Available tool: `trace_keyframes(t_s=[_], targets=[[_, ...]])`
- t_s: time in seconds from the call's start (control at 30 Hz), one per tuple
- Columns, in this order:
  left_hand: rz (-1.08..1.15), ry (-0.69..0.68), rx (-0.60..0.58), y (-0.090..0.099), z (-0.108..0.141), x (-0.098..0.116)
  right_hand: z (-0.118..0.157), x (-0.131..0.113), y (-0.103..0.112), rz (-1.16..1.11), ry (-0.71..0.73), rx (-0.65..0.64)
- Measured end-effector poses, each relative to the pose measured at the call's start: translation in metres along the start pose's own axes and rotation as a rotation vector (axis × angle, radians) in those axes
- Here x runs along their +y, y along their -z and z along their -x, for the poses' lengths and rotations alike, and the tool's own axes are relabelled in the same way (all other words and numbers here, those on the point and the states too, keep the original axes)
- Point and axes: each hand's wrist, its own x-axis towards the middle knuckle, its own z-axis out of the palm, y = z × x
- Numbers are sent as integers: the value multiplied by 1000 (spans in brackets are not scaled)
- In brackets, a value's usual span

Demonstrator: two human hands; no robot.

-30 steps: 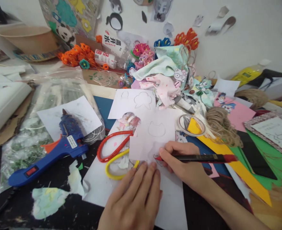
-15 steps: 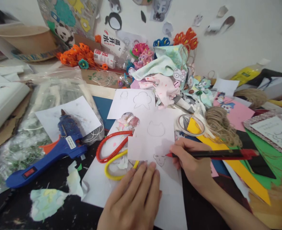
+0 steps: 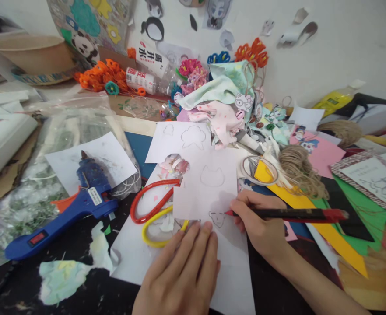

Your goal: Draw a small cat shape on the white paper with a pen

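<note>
My right hand [image 3: 261, 223] grips a black pen with red ends [image 3: 291, 214], its red tip at the right side of a small face drawing [image 3: 217, 217] on the white paper [image 3: 230, 258]. My left hand [image 3: 183, 267] lies flat on the paper, fingers stretched out. A cat-head outline [image 3: 212, 176] is drawn above the face. Left of the drawings, scissors with a red and a yellow handle loop [image 3: 153, 205] rest on the paper, their blades hidden. A cloud-like outline [image 3: 193, 137] shows on the upper sheet.
A blue hot glue gun [image 3: 64, 214] lies at left on a white sheet. Fabric scraps [image 3: 224, 113] are heaped at the back. Clear tape [image 3: 258, 169], a twine bundle [image 3: 300, 170] and a yellow strip [image 3: 337, 243] lie at right. A green fabric scrap [image 3: 63, 280] is at front left.
The whole view has shifted slightly, with things appearing a little further left. The pen tip stays close to the face's right side. My left hand keeps its place on the paper.
</note>
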Motion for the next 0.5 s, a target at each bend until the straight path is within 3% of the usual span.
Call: trace_keyframes(t_s=[0.5], targets=[[-6,-8,-9,0,1,-1,-2,2,-4,-36,-32,21]])
